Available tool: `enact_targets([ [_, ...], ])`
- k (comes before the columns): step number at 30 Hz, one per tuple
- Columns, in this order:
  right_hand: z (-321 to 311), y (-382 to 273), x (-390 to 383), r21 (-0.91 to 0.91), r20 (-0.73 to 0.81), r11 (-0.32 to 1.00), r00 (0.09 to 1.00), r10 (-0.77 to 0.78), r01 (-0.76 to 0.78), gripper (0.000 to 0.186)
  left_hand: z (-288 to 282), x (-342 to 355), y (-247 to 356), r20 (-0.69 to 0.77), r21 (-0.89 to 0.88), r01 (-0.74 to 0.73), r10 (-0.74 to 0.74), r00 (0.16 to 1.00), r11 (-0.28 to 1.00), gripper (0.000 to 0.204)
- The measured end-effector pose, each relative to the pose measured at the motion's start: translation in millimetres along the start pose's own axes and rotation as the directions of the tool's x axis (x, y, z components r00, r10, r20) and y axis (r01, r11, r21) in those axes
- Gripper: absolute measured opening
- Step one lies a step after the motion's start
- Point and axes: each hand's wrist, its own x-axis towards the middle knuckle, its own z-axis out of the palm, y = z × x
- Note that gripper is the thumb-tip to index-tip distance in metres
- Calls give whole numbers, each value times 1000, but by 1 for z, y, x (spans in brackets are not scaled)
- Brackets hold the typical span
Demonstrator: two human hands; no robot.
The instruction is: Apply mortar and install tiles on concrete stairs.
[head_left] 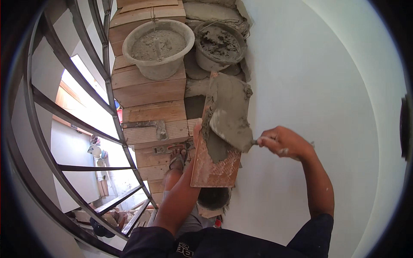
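- steps point(148, 91): left of tile, lower down
- tub point(159, 70), bucket point(210, 62): side by side past tile's far end, grey mix in both
- tile point(217, 173): up in front of body, long axis running away from person, near end bare
- mortar point(232, 92): on tile's far and middle part
- trowel point(228, 132): blade over mortar, left of right hand point(286, 144), slants across tile's long axis
- right hand: nearer trowel, closed round its handle
- left hand point(197, 133): grips tile's left edge, mostly hidden

Dark short-sleeved shirt point(245, 244), grey shorts point(192, 223)
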Motion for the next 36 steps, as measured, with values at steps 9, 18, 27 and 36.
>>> enact_targets([
  [9, 55, 29, -43, -194, 51, 950, 970, -239, 244, 38, 17, -8, 17, 32, 309, 82, -97, 995, 947, 102],
  [18, 71, 56, 2, -44, -325, 960, 905, -276, 277, 33, -6, -7, 24, 0, 19, -104, 104, 995, 994, 87],
  [27, 44, 72, -47, -286, -287, 958, 951, -115, 29, 31, -7, -10, 43, 60, 231, -220, 212, 975, 948, 86],
  [36, -31, 16, 2, 291, -442, 955, 893, 84, 54, 42, -23, -11, 64, 73, 151, -129, 119, 990, 980, 76],
])
